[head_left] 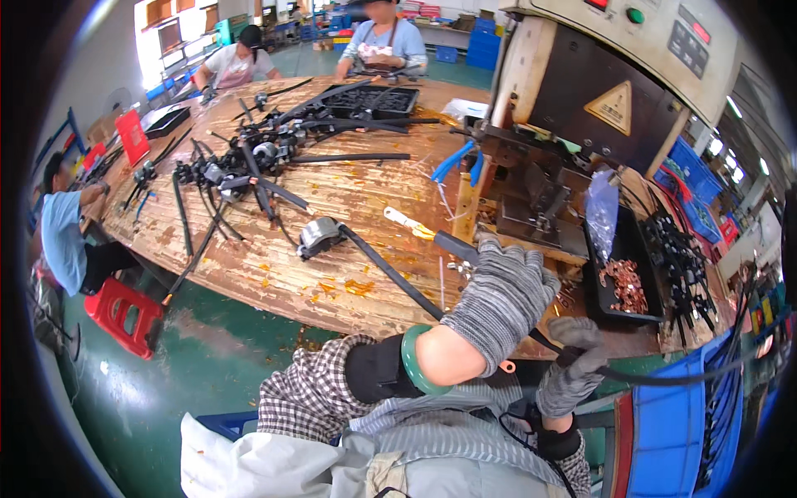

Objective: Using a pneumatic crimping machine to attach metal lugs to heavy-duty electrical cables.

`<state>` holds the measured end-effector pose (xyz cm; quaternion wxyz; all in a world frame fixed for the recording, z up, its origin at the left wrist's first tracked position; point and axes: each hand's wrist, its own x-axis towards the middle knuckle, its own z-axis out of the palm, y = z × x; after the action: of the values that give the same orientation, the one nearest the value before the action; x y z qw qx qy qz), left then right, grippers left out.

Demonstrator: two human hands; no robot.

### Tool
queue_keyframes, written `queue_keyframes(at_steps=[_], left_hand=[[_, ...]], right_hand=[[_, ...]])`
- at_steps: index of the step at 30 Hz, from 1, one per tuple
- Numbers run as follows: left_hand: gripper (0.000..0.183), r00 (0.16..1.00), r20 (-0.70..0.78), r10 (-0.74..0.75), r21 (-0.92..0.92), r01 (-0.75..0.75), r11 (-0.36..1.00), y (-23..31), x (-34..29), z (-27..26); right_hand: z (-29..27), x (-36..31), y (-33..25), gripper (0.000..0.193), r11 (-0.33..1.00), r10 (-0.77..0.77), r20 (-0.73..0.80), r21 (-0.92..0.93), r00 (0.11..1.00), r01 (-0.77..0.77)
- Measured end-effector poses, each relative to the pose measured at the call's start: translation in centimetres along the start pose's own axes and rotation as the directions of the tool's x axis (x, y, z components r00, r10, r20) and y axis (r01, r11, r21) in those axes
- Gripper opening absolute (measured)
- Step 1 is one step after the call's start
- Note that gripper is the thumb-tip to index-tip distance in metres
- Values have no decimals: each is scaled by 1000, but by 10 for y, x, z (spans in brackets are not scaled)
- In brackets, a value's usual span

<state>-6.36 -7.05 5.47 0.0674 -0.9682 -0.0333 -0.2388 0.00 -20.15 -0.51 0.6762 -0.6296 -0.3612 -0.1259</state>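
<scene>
My left hand (506, 286), in a grey knitted glove, reaches over the table's near edge beside the press. Its fingers curl downward and hide what is in them. Close to its fingertips lie a black-sleeved piece (455, 246), a white-ended tool (404, 219) and a small metal fitting. My right hand (574, 353), gloved too, is closed round a black cable (656, 378) that runs off to the right. A copper ring lug (507, 366) shows below my left wrist. A silver motor-like part (320, 237) with a black tube lies left of my left hand.
A press (540, 187) with a warning triangle stands at the right. Beside it a black tray (638, 312) holds copper pieces, next to several black cables. A heap of tubed assemblies (249, 162) covers the table's far left. Blue bins stand at the lower right. Three people sit around the table.
</scene>
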Motion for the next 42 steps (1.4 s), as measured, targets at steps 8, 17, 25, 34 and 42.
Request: queue_keyframes(at_steps=[8, 17, 25, 34, 42], left_hand=[[46, 995, -67, 77, -245, -91, 965, 36, 12, -27], [49, 995, 1, 100, -999, -4, 50, 0, -35, 38], [50, 987, 123, -102, -800, 38, -599, -12, 16, 53], [19, 956, 141, -257, -946, 54, -320, -4, 5, 65], [18, 955, 74, -288, -997, 61, -52, -2, 6, 60]], right_hand=[[-47, 39, -11, 38, 496, -69, -35, 866, 997, 65], [-129, 79, -31, 56, 594, -244, -5, 790, 970, 154], [-123, 71, -5, 55, 503, -173, 97, 864, 980, 3], [-107, 66, 22, 58, 533, -37, 72, 845, 997, -41], [-112, 72, 27, 54, 528, -104, 98, 849, 990, -28]])
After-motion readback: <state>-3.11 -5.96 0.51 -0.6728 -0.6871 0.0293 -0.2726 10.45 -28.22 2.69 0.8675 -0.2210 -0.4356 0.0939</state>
